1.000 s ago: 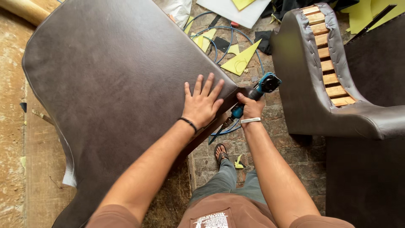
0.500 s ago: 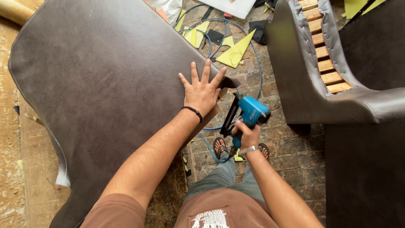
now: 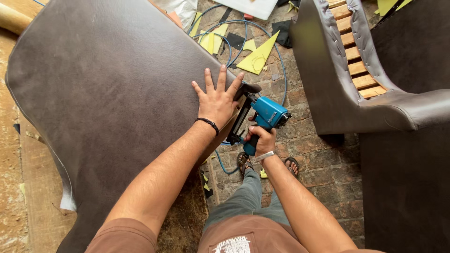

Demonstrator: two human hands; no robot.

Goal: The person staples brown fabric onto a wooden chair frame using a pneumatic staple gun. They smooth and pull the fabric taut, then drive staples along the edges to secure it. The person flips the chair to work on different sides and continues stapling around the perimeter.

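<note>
Two hands work: left hand flattens leather panel, right hand grips staple gun.

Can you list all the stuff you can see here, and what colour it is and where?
leather-covered panel: one, dark brown, left and centre
staple gun: one, blue and black, at the panel's right edge
air hose: one, blue, on the brick floor
foam scraps: several, yellow, top centre floor
sofa frame: one, brown with wooden slats, right
left hand: flat on the panel
right hand: gripping the staple gun
</note>
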